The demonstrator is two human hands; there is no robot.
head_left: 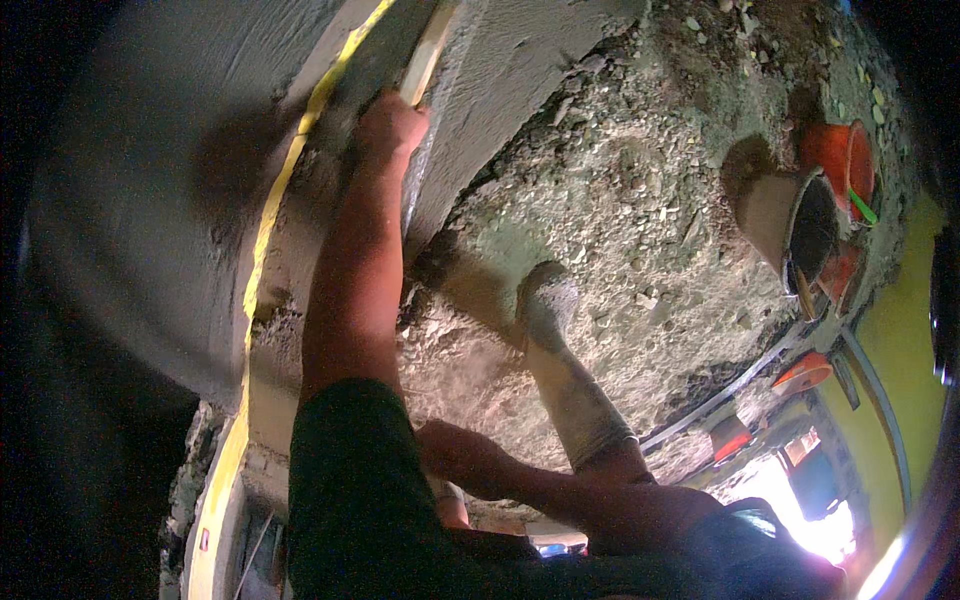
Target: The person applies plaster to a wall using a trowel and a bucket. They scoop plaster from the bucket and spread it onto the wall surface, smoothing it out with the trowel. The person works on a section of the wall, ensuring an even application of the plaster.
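Observation:
Stretched forward at upper left, my left hand (393, 128) is closed round a long pale straight bar (430, 50), which lies along a grey plastered edge. My forearm covers part of the bar's nearer length. Fresh-looking smooth grey plaster (500, 90) borders the bar on its right. My right hand (460, 460) is drawn in close beside my dark left sleeve. Its fingers look curled but are in shadow and partly hidden, so what they hold, if anything, does not show.
A long yellow strip (262, 240) runs along the edge left of my arm. Rubble (640, 200) covers the ground, where my dusty boot (548, 300) stands. At right are a dark-mouthed bucket (812, 230), an orange bucket (858, 165) and an orange tool or pan (803, 374).

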